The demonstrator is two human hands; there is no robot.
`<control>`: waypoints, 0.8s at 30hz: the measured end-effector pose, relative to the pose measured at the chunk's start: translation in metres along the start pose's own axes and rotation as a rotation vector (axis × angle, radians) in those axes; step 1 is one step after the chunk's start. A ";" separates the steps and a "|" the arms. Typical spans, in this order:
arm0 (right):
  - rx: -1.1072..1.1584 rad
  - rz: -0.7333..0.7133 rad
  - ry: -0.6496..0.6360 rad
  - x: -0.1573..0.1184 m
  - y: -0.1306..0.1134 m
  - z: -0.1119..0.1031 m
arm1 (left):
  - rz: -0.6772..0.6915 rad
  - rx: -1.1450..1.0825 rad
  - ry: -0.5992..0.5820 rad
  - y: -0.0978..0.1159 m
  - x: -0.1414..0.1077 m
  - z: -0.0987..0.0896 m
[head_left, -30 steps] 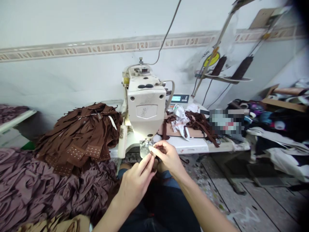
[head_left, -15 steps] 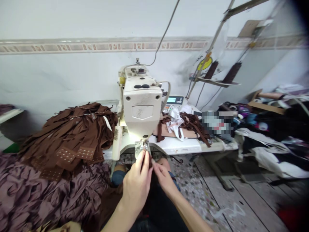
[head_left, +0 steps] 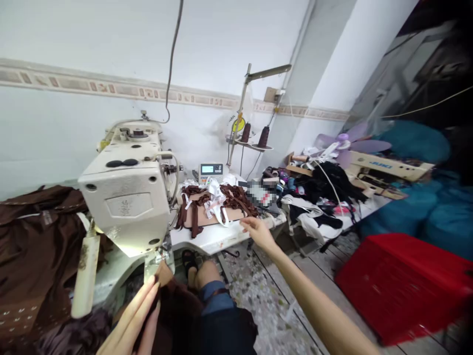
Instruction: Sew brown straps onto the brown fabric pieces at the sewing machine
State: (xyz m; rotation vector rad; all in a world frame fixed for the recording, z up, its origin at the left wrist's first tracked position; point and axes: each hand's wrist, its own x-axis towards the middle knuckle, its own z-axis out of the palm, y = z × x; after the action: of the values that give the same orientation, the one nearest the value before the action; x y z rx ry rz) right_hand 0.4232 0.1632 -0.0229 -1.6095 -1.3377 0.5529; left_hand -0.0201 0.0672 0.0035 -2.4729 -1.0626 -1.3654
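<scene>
"JUKI" reads in blue along the pale arm of the far machine [head_left: 388, 166] at the right. Beside the thread stand, a yellow round label [head_left: 238, 124] carries dark lettering above it, only partly visible and too blurred to read surely. The near machine [head_left: 125, 197] has a framed badge [head_left: 129, 204] on its front, its marks too worn to make out. The control panel [head_left: 211, 170] has a lit screen with characters too small to read.

The brown cloth [head_left: 163, 275] is at the metal plate below the near machine's head, its corner a lighter tan under the lamp, the rest dark and soft-looking toward the lap. The left hand [head_left: 135, 318] is closed on it, fingers extended together. The right hand [head_left: 260, 234] is at the front edge of the white table [head_left: 218, 240], fingertips drawn together; whether they pinch anything cannot be told. Brown straps [head_left: 232, 197] and white straps [head_left: 216, 201] lie tangled behind it.
</scene>
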 end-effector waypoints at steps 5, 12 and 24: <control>-0.167 -0.012 0.088 0.054 0.002 -0.025 | -0.035 0.008 -0.011 0.003 -0.005 0.000; -0.328 -0.095 0.068 0.098 -0.013 -0.002 | -0.021 0.056 -0.031 0.006 -0.004 -0.001; -0.179 -0.301 0.298 0.115 -0.077 -0.017 | -0.075 0.141 -0.083 0.018 -0.013 -0.009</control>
State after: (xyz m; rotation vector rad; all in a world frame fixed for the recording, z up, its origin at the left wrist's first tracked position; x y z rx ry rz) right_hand 0.4326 0.2610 0.0758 -1.5220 -1.3943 0.0106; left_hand -0.0197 0.0435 0.0029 -2.4291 -1.2353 -1.1705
